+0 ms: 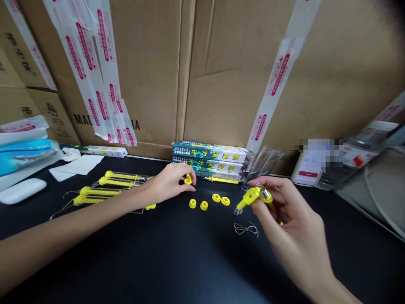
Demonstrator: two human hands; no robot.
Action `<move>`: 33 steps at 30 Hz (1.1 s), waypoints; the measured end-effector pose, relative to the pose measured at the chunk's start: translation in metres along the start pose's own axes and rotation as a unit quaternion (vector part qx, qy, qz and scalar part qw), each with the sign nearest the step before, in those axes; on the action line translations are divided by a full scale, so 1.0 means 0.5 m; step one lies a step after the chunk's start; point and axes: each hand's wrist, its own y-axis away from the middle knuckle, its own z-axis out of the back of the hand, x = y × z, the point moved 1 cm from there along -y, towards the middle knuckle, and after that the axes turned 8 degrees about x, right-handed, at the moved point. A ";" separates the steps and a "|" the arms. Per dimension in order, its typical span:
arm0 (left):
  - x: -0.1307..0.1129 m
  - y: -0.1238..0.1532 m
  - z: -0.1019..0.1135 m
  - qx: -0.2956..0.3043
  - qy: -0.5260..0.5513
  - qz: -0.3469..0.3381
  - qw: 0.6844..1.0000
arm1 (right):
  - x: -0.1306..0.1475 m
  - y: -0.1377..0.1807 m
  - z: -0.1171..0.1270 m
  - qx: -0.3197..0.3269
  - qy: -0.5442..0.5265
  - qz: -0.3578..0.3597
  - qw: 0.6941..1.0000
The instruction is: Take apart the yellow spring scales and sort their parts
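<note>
My left hand (169,181) reaches across the black table and pinches a small yellow ring (187,180) near the stacked boxes. My right hand (284,211) grips a yellow tool (251,196) with a metal end, held tilted above the table. Several loose yellow rings (209,202) lie on the tabletop between my hands. A bent wire clip (246,229) lies just below the held tool.
Assembled yellow tools (107,188) with wire hooks lie at the left. Teal product boxes (209,162) are stacked against large taped cardboard cartons (202,71). A clear plastic tray (264,162) leans beside them. A white case (20,191) and paper sit far left.
</note>
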 end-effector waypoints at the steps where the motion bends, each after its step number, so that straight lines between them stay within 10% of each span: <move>1: 0.000 -0.001 0.000 0.000 0.006 0.002 1.000 | 0.001 0.000 0.000 0.000 0.000 -0.002 1.000; 13: 0.002 0.002 0.007 -0.058 0.052 0.010 0.997 | -0.005 0.002 -0.015 0.054 -0.032 -0.015 0.998; 18: -0.076 0.042 0.019 -0.114 0.074 0.002 0.991 | 0.005 0.020 -0.031 0.150 -0.058 0.006 0.987; 24: -0.174 0.125 -0.020 -0.044 0.161 0.056 0.984 | 0.016 0.055 -0.060 0.204 -0.051 0.118 0.971; 33: -0.130 0.143 -0.045 -0.071 0.318 0.157 0.932 | 0.016 0.073 -0.082 0.255 -0.072 0.012 0.964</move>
